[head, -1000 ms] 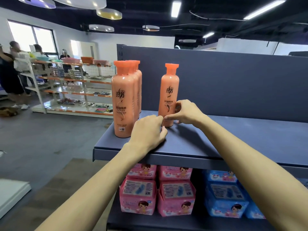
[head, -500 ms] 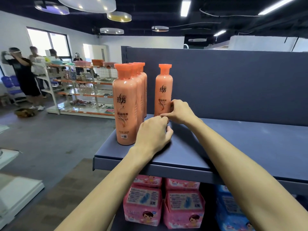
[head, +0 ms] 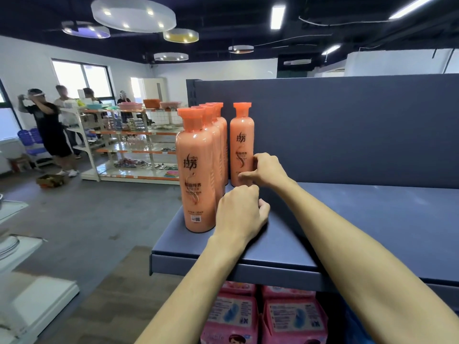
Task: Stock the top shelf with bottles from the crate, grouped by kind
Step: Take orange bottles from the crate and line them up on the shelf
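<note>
A row of several orange shampoo bottles (head: 197,175) stands along the left end of the dark blue top shelf (head: 372,219). One more orange bottle (head: 241,142) stands upright just right of the row's far end, close to the back panel (head: 347,125). My right hand (head: 267,170) grips its lower part from the right, thumb and fingers on it. My left hand (head: 239,214) rests on the shelf beside the front bottle, its fingers curled and holding nothing. No crate is in view.
Pink packs (head: 233,316) and blue packs (head: 352,326) fill the shelf below. Left of the unit is open grey floor, with a white-and-orange rack (head: 134,145) and several people (head: 49,130) beyond. A white unit (head: 37,299) sits at the lower left.
The single bottle has slid back toward the rear panel with my right hand on it. My left hand's fingers have curled in from flat.
</note>
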Demonstrator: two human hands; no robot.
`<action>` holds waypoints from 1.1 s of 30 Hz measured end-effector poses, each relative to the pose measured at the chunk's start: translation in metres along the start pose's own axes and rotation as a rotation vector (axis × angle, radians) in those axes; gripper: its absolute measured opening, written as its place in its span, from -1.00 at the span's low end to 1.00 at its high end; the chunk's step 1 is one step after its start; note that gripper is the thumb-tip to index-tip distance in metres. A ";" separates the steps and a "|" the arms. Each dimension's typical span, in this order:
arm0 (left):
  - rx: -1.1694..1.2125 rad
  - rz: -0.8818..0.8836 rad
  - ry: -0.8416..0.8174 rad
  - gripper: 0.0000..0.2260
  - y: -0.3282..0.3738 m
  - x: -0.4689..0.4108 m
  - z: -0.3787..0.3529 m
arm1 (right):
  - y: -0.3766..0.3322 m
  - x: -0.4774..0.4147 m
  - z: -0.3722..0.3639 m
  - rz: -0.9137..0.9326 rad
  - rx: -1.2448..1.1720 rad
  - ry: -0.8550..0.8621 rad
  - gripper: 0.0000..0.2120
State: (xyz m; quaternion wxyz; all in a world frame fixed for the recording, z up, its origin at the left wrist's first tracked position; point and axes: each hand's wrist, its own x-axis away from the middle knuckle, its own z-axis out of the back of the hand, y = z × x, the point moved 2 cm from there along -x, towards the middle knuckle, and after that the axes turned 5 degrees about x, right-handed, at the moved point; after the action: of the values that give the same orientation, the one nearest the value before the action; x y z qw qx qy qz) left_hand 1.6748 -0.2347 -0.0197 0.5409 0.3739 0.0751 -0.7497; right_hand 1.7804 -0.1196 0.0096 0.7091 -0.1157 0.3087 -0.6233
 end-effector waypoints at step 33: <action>0.302 -0.384 -0.063 -0.84 0.093 0.078 0.048 | 0.035 0.277 0.120 0.019 0.239 0.285 -0.75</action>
State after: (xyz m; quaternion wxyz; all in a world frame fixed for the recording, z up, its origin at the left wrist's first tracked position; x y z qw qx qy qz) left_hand 1.7220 -0.3564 -0.0086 0.3287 0.4058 0.0151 -0.8527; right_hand 1.8871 -0.4039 0.0029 0.6727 0.0617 0.3308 -0.6590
